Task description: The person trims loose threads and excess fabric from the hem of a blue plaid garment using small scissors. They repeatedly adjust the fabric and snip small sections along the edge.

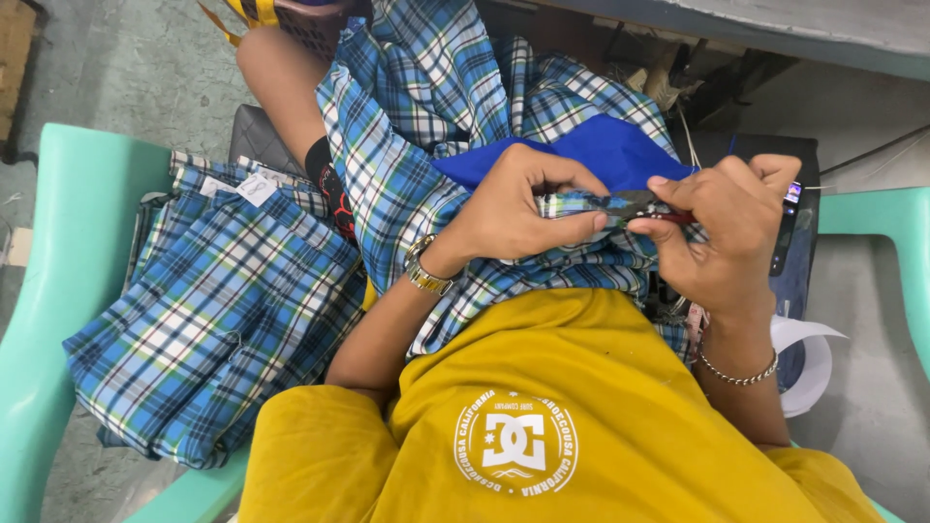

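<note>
Left hand (518, 208) pinches the plaid hem (572, 203), its strip running rightward straight into the snips (644, 205) pinched by right hand (727, 232).

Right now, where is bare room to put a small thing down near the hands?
Little bare room. The lap under the left hand and right hand is covered by plaid cloth. The green chair at left carries a folded plaid stack; only its rim is free. Bare floor lies beside the right wrist.

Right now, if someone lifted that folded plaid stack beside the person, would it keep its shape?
Probably not. The plaid stack looks like soft cloth, its edges drooping over the green chair, so it would likely sag and unfold. It seems light and unlikely to slide.
</note>
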